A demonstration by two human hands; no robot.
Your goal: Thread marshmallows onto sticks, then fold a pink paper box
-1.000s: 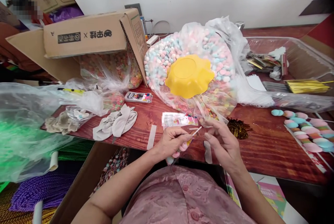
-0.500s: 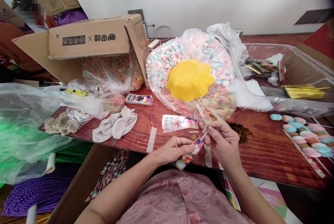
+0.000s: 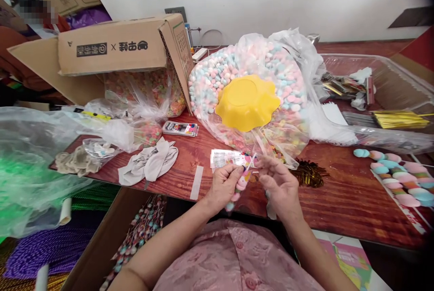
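Pastel marshmallow skewer (image 3: 238, 185) sits above the near edge of the red wooden table (image 3: 342, 191), long axis running lower-left to upper-right, stick tip pointing up and away toward the candy bag (image 3: 251, 60). Left hand (image 3: 224, 182) is curled tight around its middle. Right hand (image 3: 280, 184) is half open, fingertips at the stick end; contact looks likely but blur hides it.
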